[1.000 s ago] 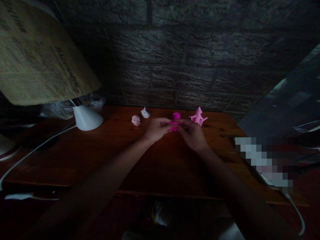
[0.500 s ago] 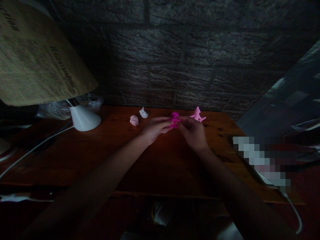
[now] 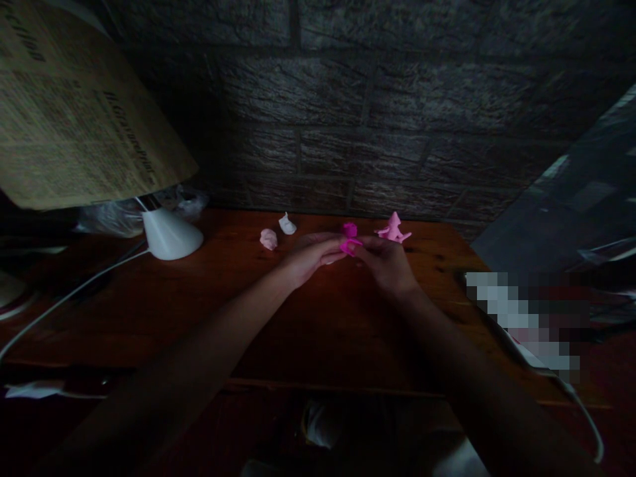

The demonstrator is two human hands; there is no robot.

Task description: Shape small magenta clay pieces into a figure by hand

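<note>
Between the fingertips of both my hands is a magenta clay piece (image 3: 351, 247), with a ruffled part standing up beyond the fingers. My left hand (image 3: 314, 257) pinches it from the left, fingers pressed together. From the right, my right hand (image 3: 390, 262) grips it with bent fingers and thumb. Just behind the right hand a light pink clay figure (image 3: 393, 228) with a pointed top and spread limbs sits upright. To the left of my hands lie a pale pink clay lump (image 3: 269, 239) and a white clay lump (image 3: 287, 224).
The wooden table (image 3: 199, 311) runs up to a dark brick wall (image 3: 328, 93). A lamp with a white base (image 3: 172, 235) and a newsprint shade (image 3: 94, 126) stands at left, plastic bags behind it. At right lies a blurred-out device (image 3: 527, 331) with a cable.
The magenta clay piece has turned between my fingers, so a flatter, spread part now faces me. Both hands stay nearly in place, and the view has shifted slightly.
</note>
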